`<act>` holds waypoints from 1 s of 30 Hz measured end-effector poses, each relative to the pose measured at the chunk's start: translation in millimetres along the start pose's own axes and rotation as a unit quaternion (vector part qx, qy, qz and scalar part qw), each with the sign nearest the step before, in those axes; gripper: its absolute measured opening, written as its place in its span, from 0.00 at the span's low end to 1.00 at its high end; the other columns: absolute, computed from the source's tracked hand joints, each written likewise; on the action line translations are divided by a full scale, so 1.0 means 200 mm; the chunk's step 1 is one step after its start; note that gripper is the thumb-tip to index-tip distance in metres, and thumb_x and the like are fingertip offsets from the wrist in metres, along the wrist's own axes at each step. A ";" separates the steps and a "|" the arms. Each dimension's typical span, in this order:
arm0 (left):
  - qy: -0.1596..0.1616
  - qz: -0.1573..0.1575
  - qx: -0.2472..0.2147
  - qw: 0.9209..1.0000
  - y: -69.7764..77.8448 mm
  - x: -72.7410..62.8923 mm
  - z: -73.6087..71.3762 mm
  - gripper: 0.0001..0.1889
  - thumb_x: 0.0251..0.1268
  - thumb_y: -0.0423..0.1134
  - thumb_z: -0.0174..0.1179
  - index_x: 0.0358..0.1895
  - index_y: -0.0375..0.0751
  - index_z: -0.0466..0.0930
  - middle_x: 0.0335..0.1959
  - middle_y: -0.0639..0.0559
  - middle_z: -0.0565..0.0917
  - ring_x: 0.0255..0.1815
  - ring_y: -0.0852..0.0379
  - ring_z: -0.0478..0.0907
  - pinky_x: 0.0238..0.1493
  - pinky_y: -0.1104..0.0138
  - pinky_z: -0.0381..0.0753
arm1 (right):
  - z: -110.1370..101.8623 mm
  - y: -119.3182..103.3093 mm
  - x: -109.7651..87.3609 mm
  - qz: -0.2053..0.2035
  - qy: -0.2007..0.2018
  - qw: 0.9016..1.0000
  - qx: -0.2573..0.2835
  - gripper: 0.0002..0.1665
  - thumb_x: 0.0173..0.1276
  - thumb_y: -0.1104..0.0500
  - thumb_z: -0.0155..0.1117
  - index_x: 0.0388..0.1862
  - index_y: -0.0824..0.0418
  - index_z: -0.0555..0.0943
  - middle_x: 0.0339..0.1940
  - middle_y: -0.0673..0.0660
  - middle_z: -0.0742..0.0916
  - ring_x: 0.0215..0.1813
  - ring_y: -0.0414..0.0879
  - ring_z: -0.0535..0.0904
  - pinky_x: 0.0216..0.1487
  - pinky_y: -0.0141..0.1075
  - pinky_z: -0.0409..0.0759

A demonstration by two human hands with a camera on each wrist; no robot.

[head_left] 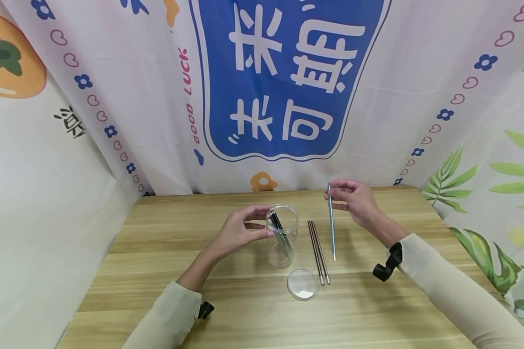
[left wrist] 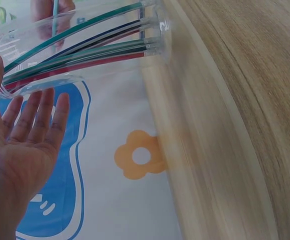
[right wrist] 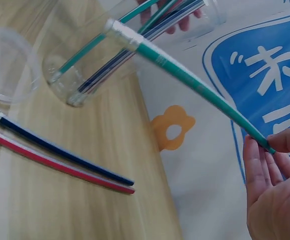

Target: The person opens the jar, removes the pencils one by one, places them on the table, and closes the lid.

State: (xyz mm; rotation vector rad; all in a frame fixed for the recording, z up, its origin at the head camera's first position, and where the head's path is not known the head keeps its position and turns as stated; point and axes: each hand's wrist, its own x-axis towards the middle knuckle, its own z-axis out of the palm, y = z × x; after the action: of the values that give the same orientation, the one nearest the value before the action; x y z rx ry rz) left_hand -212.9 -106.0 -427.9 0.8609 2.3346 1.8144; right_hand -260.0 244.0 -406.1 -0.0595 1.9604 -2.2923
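On my feed, right grip (head_left: 355, 201) pinches the teal pencil (head_left: 331, 223) by its non-eraser end, long axis angled across that of the clear jar (head_left: 272, 249) to its left, which my left grip (head_left: 240, 229) holds near the rim, two pencils (head_left: 320, 252) on the bench (head_left: 157, 271) between.

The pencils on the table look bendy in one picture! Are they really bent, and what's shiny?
Right wrist view: the long dark blue pencil and long red pencil curve, likely lens distortion; head view: those two look straight; left wrist view: a long teal pencil inside the clear cylindrical jar bows too; head view: white glare shines on the round clear lid.
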 end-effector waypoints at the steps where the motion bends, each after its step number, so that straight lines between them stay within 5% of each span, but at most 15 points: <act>1: -0.001 0.000 0.001 1.000 0.00 0.00 0.00 0.31 0.57 0.29 0.80 0.66 0.35 0.80 0.59 0.39 0.86 0.60 0.42 0.86 0.60 0.43 0.87 | 0.00 0.01 0.00 0.003 0.001 1.000 -0.001 0.12 0.77 0.68 0.66 0.57 0.67 0.83 0.41 0.53 0.93 0.46 0.48 0.92 0.49 0.42 0.92; 6: -0.002 -0.001 0.005 1.000 0.00 0.00 0.01 0.31 0.57 0.30 0.80 0.66 0.36 0.80 0.59 0.39 0.87 0.58 0.42 0.86 0.60 0.46 0.88 | -0.01 0.06 0.00 0.008 0.000 1.000 -0.009 0.09 0.75 0.71 0.67 0.52 0.65 0.85 0.41 0.56 0.93 0.43 0.47 0.92 0.47 0.42 0.92; 14: 0.002 -0.008 0.008 1.000 0.00 0.00 0.00 0.31 0.58 0.31 0.80 0.66 0.37 0.80 0.59 0.39 0.87 0.58 0.40 0.87 0.60 0.47 0.88 | -0.01 0.15 -0.01 0.012 -0.008 0.998 -0.061 0.24 0.74 0.72 0.66 0.65 0.81 0.74 0.39 0.53 0.93 0.41 0.45 0.92 0.48 0.43 0.92; 20: 0.001 -0.002 0.013 1.000 0.00 0.01 0.00 0.31 0.57 0.30 0.80 0.66 0.37 0.80 0.59 0.40 0.87 0.59 0.43 0.86 0.58 0.57 0.90 | -0.03 0.22 -0.01 0.028 0.000 0.996 -0.088 0.23 0.73 0.72 0.67 0.64 0.79 0.76 0.40 0.54 0.92 0.41 0.45 0.91 0.50 0.45 0.92; 30: -0.001 0.000 0.010 1.000 -0.01 0.00 0.00 0.32 0.57 0.30 0.80 0.66 0.37 0.80 0.59 0.40 0.87 0.58 0.44 0.86 0.56 0.62 0.90 | -0.05 0.32 -0.02 0.049 0.001 0.992 -0.119 0.22 0.73 0.72 0.66 0.63 0.77 0.77 0.44 0.58 0.91 0.45 0.48 0.91 0.53 0.47 0.91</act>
State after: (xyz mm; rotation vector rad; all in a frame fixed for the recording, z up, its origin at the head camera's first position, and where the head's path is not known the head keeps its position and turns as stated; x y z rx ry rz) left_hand -214.3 -105.7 -429.3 0.8638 2.3551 1.7925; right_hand -253.0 245.4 -471.3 0.0162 2.1759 -1.9902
